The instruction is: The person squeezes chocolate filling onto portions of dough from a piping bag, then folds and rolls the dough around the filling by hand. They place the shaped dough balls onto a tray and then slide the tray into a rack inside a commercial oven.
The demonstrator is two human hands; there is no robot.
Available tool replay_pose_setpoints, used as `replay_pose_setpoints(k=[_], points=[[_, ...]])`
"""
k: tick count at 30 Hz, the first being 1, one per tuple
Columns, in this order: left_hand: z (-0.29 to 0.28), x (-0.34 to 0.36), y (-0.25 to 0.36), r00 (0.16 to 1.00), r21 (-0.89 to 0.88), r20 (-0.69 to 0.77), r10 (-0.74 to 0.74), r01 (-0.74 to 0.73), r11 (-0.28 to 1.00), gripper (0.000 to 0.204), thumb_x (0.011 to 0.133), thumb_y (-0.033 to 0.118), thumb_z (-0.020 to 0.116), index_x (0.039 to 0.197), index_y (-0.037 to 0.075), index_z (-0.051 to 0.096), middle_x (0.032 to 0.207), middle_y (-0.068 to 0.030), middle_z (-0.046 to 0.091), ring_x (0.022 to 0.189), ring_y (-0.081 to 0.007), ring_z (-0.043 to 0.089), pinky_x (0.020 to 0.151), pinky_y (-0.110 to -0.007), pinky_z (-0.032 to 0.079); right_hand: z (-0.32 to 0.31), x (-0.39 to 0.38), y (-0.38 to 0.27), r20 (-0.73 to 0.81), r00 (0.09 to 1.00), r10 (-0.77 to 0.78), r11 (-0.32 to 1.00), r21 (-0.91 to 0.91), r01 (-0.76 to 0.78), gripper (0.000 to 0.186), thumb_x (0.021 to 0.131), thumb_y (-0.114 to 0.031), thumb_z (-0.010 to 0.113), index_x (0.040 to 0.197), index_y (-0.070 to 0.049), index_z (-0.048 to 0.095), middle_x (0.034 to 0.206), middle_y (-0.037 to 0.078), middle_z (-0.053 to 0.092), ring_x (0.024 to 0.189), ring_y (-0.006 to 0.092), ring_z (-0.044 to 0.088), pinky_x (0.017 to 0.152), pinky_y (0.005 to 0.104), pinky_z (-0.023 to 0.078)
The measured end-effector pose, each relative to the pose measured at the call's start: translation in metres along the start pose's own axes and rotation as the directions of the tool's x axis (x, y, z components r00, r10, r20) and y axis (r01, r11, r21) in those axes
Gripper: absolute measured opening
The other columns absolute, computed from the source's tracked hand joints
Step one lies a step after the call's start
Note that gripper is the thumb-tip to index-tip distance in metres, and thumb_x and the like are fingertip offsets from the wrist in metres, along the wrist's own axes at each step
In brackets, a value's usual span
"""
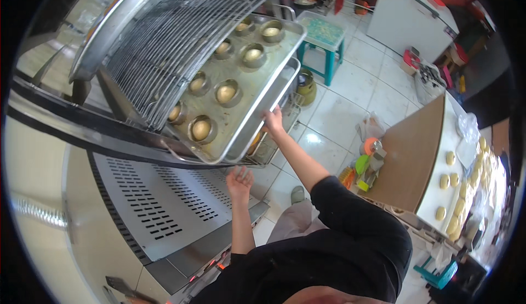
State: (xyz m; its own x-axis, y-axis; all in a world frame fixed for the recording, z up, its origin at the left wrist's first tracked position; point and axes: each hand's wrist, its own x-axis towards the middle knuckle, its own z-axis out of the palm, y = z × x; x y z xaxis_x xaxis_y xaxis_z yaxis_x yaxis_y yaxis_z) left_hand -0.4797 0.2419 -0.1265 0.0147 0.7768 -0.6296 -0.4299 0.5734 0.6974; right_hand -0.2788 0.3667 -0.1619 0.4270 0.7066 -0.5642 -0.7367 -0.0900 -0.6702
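Observation:
My right hand [272, 122] grips the outer rim of a metal baking tray [256, 118] on a rack. Just above it, a second metal tray [233, 116] carries several round metal rings [252, 55] with a pale dough ball [226, 94] in each. Those at its left side are partly hidden under wire grids [181, 41]. My left hand [239, 185] is near the trays' lower corner, palm up, fingers loosely apart and holding nothing. What lies in the lower tray is mostly hidden.
A slotted metal panel [164, 200] stands below the rack. Behind are a teal stool [326, 46], a green gas cylinder [307, 87] and a white chest freezer [408, 16]. At right, a table [441, 167] bears several dough balls [444, 182]. Orange and green items [364, 167] lie beside it.

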Motion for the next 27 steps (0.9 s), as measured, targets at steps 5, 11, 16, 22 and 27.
replay_pose_setpoints(k=[5,11,16,22,27], points=[[0.094,-0.014,0.005,0.998,-0.001,0.0,0.066,-0.066,0.998,0.063,0.076,0.053,0.043,0.122,0.012,0.034,0.124,-0.0032,0.036,0.112,-0.0219,0.034,0.093,-0.038,0.027,-0.133,-0.091,-0.099,-0.175,0.984,-0.028,0.999,-0.02,0.025,0.032,0.059,0.003,0.042,0.09,-0.002,0.047,0.069,0.002,0.044,0.062,0.0122,0.042,0.055,0.0236,0.036],[0.103,-0.051,0.0,0.962,0.008,0.273,-0.002,0.0,1.0,0.059,0.076,0.043,0.043,0.121,0.006,0.036,0.122,-0.0089,0.038,0.11,-0.0266,0.036,0.089,-0.043,0.032,-0.255,-0.227,-0.154,-0.232,0.934,-0.271,0.962,-0.083,0.259,0.039,0.058,-0.001,0.042,0.096,0.002,0.052,0.074,0.003,0.05,0.069,0.0124,0.044,0.059,0.0229,0.036],[0.074,-0.127,-0.04,0.81,0.034,0.57,-0.14,0.147,0.989,0.051,0.072,0.03,0.047,0.114,0.002,0.042,0.112,-0.0118,0.046,0.103,-0.0266,0.044,0.086,-0.041,0.035,-0.32,-0.375,-0.192,-0.273,0.836,-0.475,0.877,-0.076,0.474,0.046,0.055,-0.001,0.043,0.1,0.002,0.051,0.079,0.004,0.052,0.075,0.0136,0.047,0.062,0.0224,0.038],[0.059,-0.245,-0.119,0.694,0.316,0.683,-0.228,0.001,0.949,0.047,0.068,0.021,0.047,0.11,0.0,0.045,0.106,-0.0124,0.051,0.098,-0.0267,0.049,0.085,-0.04,0.038,-0.447,-0.544,-0.14,-0.641,0.614,-0.46,0.843,-0.099,0.528,0.061,0.052,-0.005,0.046,0.113,-0.002,0.044,0.097,0.007,0.046,0.084,0.0155,0.044,0.071,0.0256,0.038],[0.051,-0.311,-0.185,0.105,0.695,0.673,-0.732,0.247,0.675,0.045,0.068,0.01,0.05,0.111,0.0,0.043,0.106,-0.0123,0.051,0.099,-0.0252,0.049,0.085,-0.037,0.038,-0.548,-0.7,-0.022,-0.884,0.375,-0.279,0.743,0.049,0.668,0.049,0.055,-0.003,0.041,0.105,0.0,0.044,0.079,0.008,0.052,0.069,0.0151,0.049,0.06,0.0263,0.042]])
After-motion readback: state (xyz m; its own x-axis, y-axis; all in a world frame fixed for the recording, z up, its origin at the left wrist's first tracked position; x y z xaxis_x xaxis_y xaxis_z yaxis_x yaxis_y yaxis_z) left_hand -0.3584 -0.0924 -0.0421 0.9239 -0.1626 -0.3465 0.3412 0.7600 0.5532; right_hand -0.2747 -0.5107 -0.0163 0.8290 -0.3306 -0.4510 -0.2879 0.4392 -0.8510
